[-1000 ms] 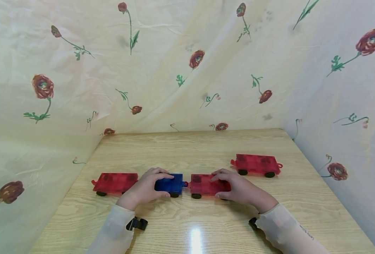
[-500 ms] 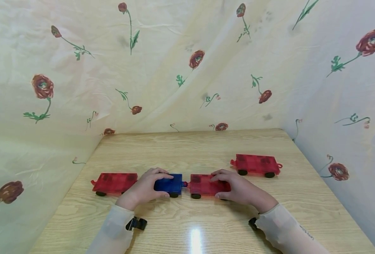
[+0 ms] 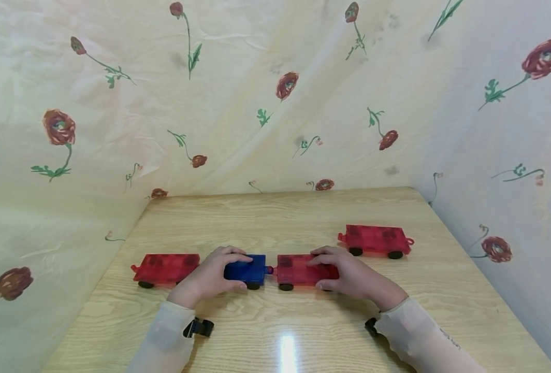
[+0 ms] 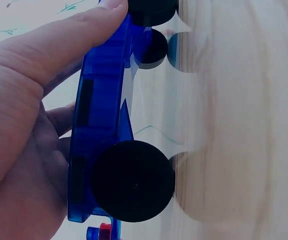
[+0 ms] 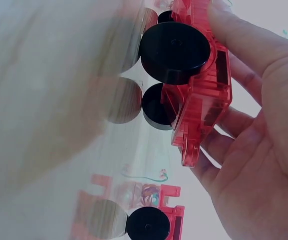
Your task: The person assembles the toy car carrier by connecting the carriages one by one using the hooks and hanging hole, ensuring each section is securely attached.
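Near the middle of the head view, the left hand (image 3: 209,275) grips a blue wheeled car (image 3: 258,269) from its left, thumb in front and fingers behind. The right hand (image 3: 348,274) grips a translucent red car (image 3: 290,270) in the same way at its right part. The two cars meet at a small coupling (image 3: 270,270). In the left wrist view, the blue car (image 4: 101,115) stands on black wheels with the thumb along its side. The right wrist view shows the red car (image 5: 203,105), a loop at its end, between thumb and fingers.
Another red car (image 3: 165,268) stands left of the left hand, its right end partly hidden by it. A further red car (image 3: 375,240) stands behind and right of the right hand. Flowered cloth (image 3: 238,93) rises behind the wooden table (image 3: 257,217).
Both hands and the joined cars, with the red car at left, have shifted very slightly left in the head view, which itself has moved a little. The grips are unchanged.
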Motion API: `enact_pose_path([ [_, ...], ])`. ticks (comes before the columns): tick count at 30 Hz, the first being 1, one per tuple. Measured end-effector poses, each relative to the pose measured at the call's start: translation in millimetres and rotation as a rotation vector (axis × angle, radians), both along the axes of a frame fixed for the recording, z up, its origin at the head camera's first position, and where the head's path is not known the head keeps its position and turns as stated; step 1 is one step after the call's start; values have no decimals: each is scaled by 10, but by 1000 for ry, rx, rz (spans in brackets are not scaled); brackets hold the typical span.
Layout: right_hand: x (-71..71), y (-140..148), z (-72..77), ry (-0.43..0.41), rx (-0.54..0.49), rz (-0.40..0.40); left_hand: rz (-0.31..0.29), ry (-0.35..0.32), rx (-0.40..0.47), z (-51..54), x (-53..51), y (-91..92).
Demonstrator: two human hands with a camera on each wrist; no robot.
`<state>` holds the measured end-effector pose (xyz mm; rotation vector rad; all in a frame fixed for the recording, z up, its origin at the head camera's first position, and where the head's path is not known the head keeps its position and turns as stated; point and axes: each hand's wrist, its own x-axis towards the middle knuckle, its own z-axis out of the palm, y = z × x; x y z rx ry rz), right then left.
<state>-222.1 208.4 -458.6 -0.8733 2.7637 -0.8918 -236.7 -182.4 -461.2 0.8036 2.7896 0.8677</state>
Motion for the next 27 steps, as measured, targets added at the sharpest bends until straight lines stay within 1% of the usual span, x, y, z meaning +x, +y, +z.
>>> enact_pose_path([
  [4, -6, 2, 4, 15, 2, 5, 4, 7, 3, 7, -1, 12],
  [7, -5, 5, 15, 17, -17, 2, 5, 4, 20, 15, 0, 26],
  [10, -3, 15, 40, 14, -46, -17, -1, -3, 52, 24, -7, 44],
  [14, -13, 46, 75, 28, -66, -48, -3, 3, 65, 53, -16, 92],
  [21, -68, 178, 119, 125, -94, -79, -10, 39, 55, 171, -11, 257],
  [23, -81, 229, 128, 123, -100, -100, -14, 45, 49, 192, -13, 310],
  [27, -110, 328, 133, 124, -103, -139, -40, 33, 39, 228, -33, 433],
])
